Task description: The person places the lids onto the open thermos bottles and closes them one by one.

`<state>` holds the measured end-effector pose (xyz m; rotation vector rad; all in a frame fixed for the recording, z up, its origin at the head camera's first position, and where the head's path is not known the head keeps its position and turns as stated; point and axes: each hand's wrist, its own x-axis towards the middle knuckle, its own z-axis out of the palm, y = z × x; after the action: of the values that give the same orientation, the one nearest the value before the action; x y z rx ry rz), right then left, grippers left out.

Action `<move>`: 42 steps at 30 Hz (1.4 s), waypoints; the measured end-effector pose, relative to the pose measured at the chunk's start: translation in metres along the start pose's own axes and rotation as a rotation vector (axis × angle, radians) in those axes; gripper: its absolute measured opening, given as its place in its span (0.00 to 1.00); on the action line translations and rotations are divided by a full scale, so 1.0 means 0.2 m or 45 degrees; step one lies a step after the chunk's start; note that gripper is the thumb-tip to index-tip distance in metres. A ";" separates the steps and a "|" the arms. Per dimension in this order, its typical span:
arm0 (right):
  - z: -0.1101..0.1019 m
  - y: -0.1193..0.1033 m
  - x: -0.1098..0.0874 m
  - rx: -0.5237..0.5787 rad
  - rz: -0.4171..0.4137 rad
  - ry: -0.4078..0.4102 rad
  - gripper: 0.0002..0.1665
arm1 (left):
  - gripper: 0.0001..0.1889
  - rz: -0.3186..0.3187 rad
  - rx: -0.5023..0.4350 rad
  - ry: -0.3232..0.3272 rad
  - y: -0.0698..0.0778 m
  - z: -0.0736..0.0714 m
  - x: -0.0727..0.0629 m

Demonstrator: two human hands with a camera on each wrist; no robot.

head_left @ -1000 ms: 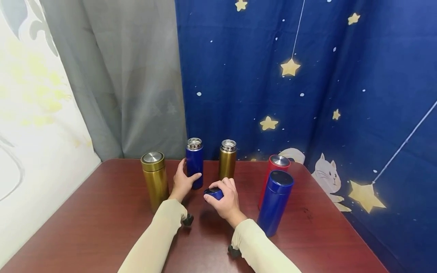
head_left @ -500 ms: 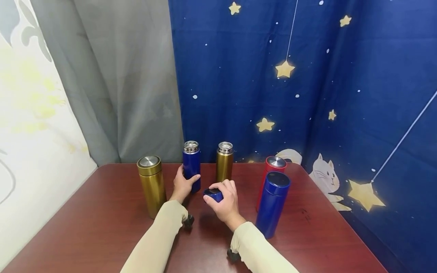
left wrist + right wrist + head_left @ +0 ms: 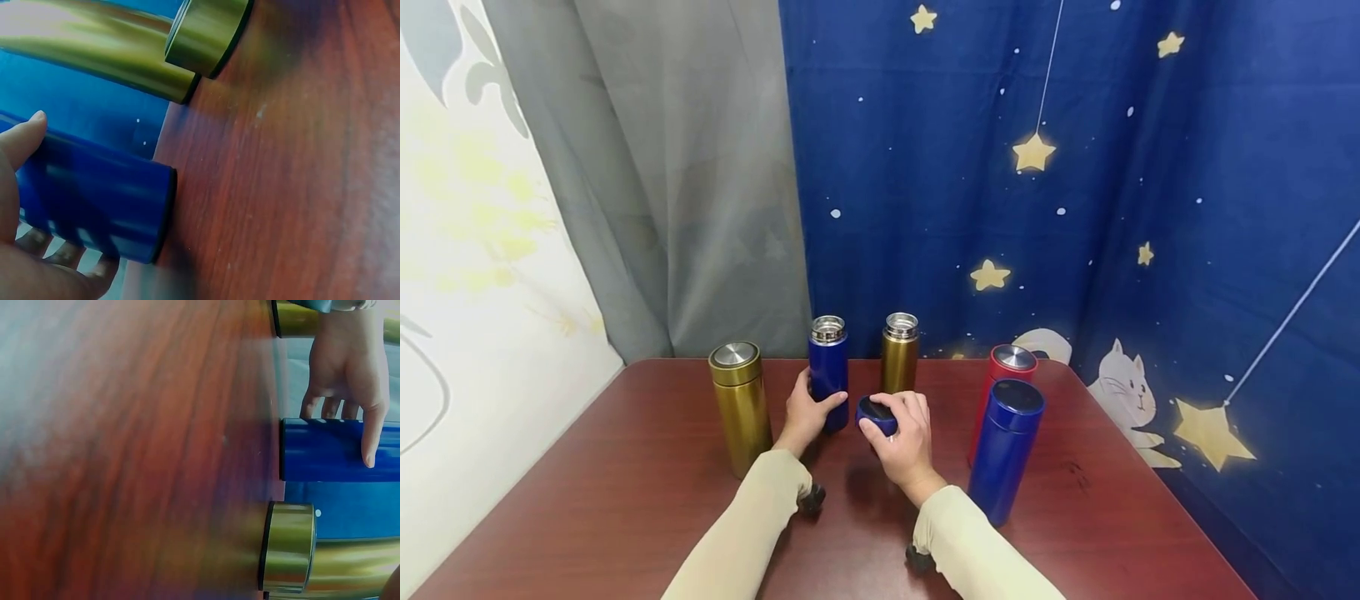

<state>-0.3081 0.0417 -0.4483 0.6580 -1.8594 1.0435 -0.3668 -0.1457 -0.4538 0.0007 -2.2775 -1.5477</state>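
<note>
I'm watching from far away, and I can see two hands at work. My left grip (image 3: 805,414) is curled round a blue bottle (image 3: 828,371), with the thumb on the near side. The bottle stands up straight on the bench (image 3: 647,500), and its shiny steel neck shows at the top, above the grip. My right grip (image 3: 906,433) pinches a blue lid (image 3: 874,421) by its sides, with the lid's black top facing up. The lid is up in the air, just to the right of the blue bottle and lower than its neck.

Behind the right grip stands a gold bottle (image 3: 898,367), and its steel neck shows too. From the left wrist I can see a gold lid (image 3: 209,34) sitting on the bench in front of that bottle's foot.

To the left of the left grip there is a capped gold bottle (image 3: 741,417) with a silver top. To the right of the right grip there is a capped blue bottle (image 3: 1003,454) with a black top, and a red bottle (image 3: 1000,375) peeks out behind it. Way behind both grips hang a grey curtain (image 3: 722,167) and a blue curtain (image 3: 910,192) with yellow stars.
</note>
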 end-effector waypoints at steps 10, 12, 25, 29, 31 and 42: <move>0.02 -0.03 0.03 0.039 0.021 0.000 0.23 | 0.44 -0.002 0.020 -0.040 0.01 -0.03 -0.05; 0.02 -0.03 0.04 0.056 0.003 0.011 0.23 | 0.44 0.004 0.016 -0.057 0.02 -0.03 -0.06; 0.02 -0.04 0.09 0.202 0.019 0.112 0.23 | 0.45 0.070 -0.055 -0.145 0.06 -0.03 -0.14; 0.01 -0.05 0.10 0.227 0.065 0.135 0.23 | 0.44 0.081 -0.018 -0.174 0.07 -0.04 -0.15; 0.01 -0.05 0.11 0.240 0.082 0.145 0.23 | 0.43 0.089 0.009 -0.186 0.07 -0.05 -0.16; 0.00 -0.13 0.17 0.285 0.042 0.266 0.25 | 0.40 0.130 0.055 -0.219 0.09 -0.07 -0.20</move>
<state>-0.3039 0.0275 -0.4080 0.6227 -1.5919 1.3034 -0.3211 -0.1420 -0.4456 -0.2421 -2.4010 -1.4981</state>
